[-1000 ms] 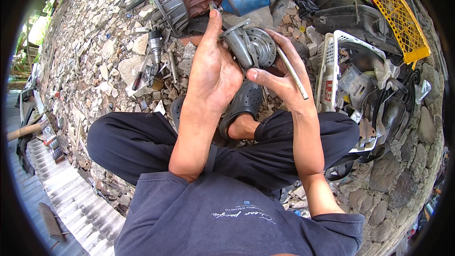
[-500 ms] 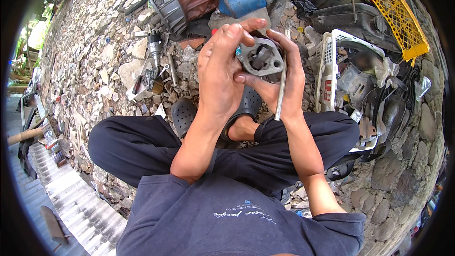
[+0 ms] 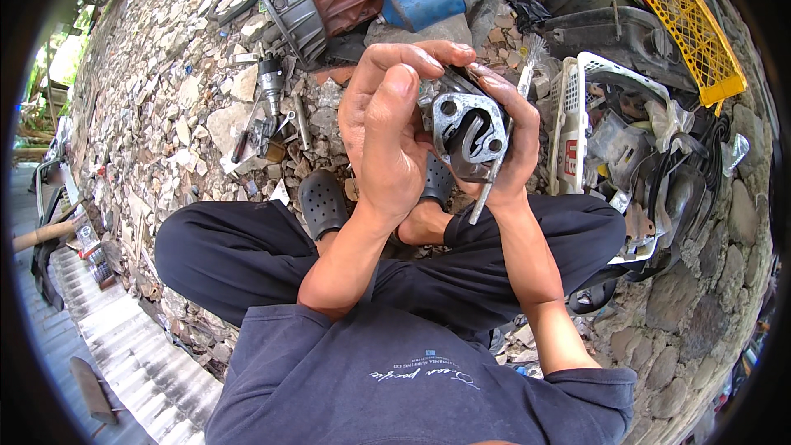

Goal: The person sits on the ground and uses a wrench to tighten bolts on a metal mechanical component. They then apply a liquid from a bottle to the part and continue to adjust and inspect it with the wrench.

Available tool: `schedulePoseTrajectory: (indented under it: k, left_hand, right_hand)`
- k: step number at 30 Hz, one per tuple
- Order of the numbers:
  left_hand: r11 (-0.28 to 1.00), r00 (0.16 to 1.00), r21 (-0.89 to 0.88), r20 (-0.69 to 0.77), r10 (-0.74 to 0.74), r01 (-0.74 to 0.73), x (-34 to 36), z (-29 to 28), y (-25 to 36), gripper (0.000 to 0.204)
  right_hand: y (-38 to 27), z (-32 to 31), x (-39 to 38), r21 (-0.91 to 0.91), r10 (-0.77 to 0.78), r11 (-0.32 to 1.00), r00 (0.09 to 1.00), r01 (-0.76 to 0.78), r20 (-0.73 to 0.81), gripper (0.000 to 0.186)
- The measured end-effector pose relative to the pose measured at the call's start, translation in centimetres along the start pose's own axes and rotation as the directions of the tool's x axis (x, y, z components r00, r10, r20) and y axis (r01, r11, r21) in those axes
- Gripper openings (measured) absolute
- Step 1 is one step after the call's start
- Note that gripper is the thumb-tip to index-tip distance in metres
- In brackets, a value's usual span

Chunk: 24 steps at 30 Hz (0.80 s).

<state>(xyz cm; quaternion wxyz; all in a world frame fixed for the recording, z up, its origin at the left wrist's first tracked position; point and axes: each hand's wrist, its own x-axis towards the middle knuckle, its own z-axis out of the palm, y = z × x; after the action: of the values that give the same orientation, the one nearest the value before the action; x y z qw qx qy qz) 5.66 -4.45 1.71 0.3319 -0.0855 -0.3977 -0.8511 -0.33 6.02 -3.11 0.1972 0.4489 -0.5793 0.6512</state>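
Metal housing [image 3: 471, 136] sits raised over the stony ground [image 3: 165, 99], its two-holed end facing up. At far left lies a corrugated sheet [image 3: 140, 330]; next, a small wrench [image 3: 285, 124] rests among stones. The left hand [image 3: 383, 128] cups the housing's left side, fingers arched, thumb raised; whether its fingertips press on the metal, I cannot tell. The right hand [image 3: 517, 136] grips the other side, with a thin wire-bristled brush [image 3: 488, 191] along its palm. Farther right stand a filled white crate [image 3: 583, 107] and a yellow lattice panel [image 3: 671, 25].
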Motion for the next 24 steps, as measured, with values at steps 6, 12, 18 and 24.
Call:
schedulePoseTrajectory:
  k: [6,12,18,24]
  left_hand:
    - [0.998,0.998,0.018,-0.020,0.054,-0.054,-0.3,0.1,-0.3,0.023]
    - [0.997,0.997,-0.010,-0.028,0.076,-0.076,-0.4,0.3,-0.5,0.023]
    - [0.979,0.999,0.200,-0.021,0.049,-0.044,1.0,-1.4,-2.3,0.037]
    - [0.700,0.835,0.514,-0.060,-0.547,0.495,0.5,-6.6,-6.1,0.061]
  right_hand:
    - [-0.5,-0.8,0.2,-0.039,0.020,0.999,0.998,-0.017,0.057,0.056]
    - [-0.6,-1.6,0.7,-0.178,-0.065,0.980,0.989,0.089,0.136,0.056]
    - [0.5,-0.6,-0.1,-0.173,0.140,0.976,0.989,-0.131,0.043,0.060]
    - [3.5,-0.2,-1.9,-0.189,0.683,0.714,0.730,-0.673,-0.021,0.059]
